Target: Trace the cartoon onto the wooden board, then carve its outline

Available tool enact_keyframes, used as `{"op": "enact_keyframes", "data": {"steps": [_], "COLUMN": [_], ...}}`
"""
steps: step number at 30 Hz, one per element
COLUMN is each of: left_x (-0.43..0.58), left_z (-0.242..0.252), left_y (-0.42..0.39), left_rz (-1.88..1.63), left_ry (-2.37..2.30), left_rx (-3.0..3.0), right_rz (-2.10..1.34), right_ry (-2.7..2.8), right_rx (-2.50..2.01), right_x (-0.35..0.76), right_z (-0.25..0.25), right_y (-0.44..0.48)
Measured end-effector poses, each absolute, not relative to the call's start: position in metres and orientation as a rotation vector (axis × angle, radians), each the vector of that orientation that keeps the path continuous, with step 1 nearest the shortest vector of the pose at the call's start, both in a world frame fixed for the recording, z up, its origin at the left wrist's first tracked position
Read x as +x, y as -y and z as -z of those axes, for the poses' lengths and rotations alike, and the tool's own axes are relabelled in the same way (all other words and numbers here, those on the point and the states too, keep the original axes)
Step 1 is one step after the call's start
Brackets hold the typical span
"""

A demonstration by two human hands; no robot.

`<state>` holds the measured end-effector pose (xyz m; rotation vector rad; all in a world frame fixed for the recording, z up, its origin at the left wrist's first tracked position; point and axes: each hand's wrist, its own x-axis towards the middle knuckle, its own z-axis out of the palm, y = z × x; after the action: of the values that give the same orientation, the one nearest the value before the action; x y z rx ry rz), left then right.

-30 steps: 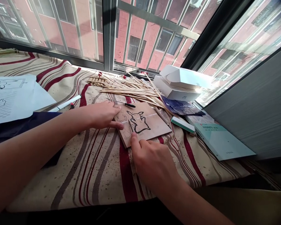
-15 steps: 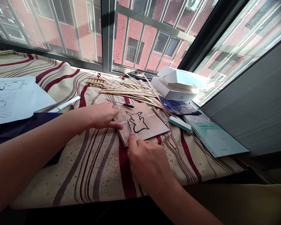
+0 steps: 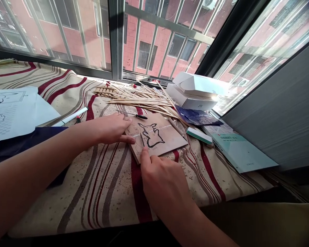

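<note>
A thin wooden board (image 3: 170,137) lies on the striped cloth, with a black animal-like outline and fainter line drawings on it. My left hand (image 3: 115,128) rests on the board's left edge, fingers spread, thumb and fingertips against the wood. Over the near edge, my right hand (image 3: 162,171) is closed around a thin dark tool (image 3: 142,140), its index finger stretched along it and the tip on the board. Most of the tool is hidden by the hand. A black-handled tool (image 3: 141,116) lies at the board's far edge, and a pencil-like stick (image 3: 175,126) lies across its right part.
Thin wooden strips (image 3: 144,99) are heaped behind the board. To the right are a white box (image 3: 195,99), dark blue sheets (image 3: 195,116), a green-and-white block (image 3: 199,136) and a book (image 3: 237,147). Drawn paper (image 3: 12,113) and a white marker (image 3: 72,116) lie left.
The view has shifted slightly. Both hands keep nearly the same places on the board, and the thin tool is still in my right hand.
</note>
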<state>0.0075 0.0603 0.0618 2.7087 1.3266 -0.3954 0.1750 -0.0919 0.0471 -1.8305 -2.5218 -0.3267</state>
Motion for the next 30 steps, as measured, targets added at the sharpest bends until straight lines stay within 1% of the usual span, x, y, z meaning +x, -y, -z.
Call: {"op": "enact_keyframes", "data": {"steps": [20, 30], "left_x": [0.010, 0.008], "left_z": [-0.062, -0.060], "left_y": [-0.060, -0.061], "left_rz": [0.397, 0.369], "left_ry": [-1.338, -1.328], "left_rx": [2.676, 2.685], "right_rz": [0.306, 0.230], "right_ry": [2.480, 2.483], "right_rx": [-1.852, -1.944], "right_x": [0.174, 0.176], "right_z": [-0.049, -0.060], "right_y": [0.094, 0.093]}}
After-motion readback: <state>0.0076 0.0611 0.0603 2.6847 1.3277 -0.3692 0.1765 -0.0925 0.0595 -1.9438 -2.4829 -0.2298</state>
